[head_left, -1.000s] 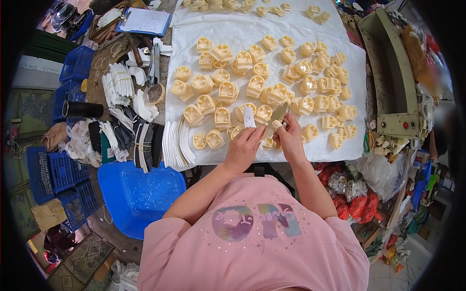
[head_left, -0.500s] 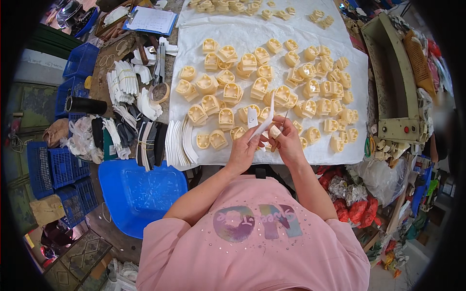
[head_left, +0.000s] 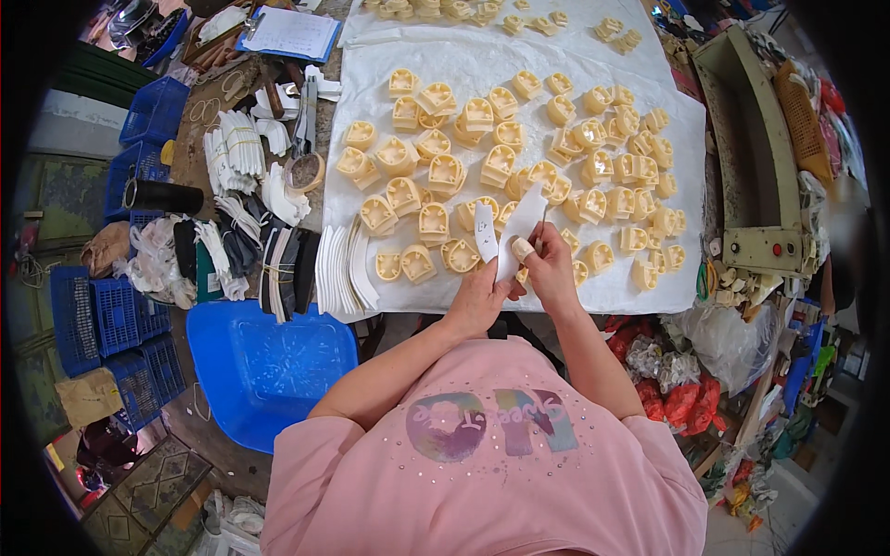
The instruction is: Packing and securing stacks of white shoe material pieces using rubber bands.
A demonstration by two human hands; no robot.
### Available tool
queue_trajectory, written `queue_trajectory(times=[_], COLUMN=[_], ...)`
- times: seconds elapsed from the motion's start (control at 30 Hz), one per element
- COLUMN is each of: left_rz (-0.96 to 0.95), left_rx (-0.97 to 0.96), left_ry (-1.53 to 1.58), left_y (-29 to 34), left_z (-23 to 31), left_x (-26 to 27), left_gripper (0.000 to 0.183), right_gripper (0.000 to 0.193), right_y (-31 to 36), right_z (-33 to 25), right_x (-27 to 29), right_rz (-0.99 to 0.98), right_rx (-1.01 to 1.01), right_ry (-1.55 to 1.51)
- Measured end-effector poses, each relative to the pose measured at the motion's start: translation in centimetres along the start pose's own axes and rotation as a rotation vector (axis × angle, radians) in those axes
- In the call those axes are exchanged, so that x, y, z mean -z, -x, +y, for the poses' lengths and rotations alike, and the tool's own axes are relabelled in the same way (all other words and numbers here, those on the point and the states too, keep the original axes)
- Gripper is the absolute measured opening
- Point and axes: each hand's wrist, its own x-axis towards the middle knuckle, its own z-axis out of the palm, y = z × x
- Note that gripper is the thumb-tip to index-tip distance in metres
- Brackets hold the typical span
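My left hand (head_left: 476, 301) is closed on two white curved strips. One strip (head_left: 485, 232), with a small dark mark, points up from the fingers. The wider strip (head_left: 525, 222) slants up to the right, toward my right hand (head_left: 551, 269). That hand is closed beside it, its thumb capped by a pale cover (head_left: 522, 248). A thin dark sliver shows at its fingertips, too small to name. Just beyond the hands, many cream hollow arch-shaped pieces (head_left: 445, 173) stand on the white sheet (head_left: 371, 310). A fanned row of white curved strips (head_left: 345, 269) lies left of my hands.
A blue plastic tub (head_left: 269, 371) sits low at left. Bundled white strips (head_left: 239, 153), a tape roll (head_left: 304, 173) and a clipboard (head_left: 289, 33) lie on the left surface. A metal trough-like machine (head_left: 751, 157) borders the right, with plastic bags (head_left: 732, 343) below.
The wider strip has turned from edge-on to show its broad face. Both strips stand apart more clearly, and my left hand has shifted slightly down and right.
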Motion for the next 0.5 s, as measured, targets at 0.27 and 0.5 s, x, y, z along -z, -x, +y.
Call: queue_trajectory(times=[0.27, 0.5], left_rz=[-0.038, 0.147], left_rx=[0.085, 0.106], left_ry=[-0.191, -0.107], left_y=[0.3, 0.9], left_z=[-2.3, -4.9], left_x=[1.8, 3.5], left_gripper=[0.031, 0.029], right_gripper=[0.037, 0.036], right_y=[-2.5, -3.3], right_z=[3.1, 5.3], right_x=[2.0, 0.0], right_rz=[-0.031, -0.094], right_rx=[0.129, 0.173], right_ry=[0.509, 0.474])
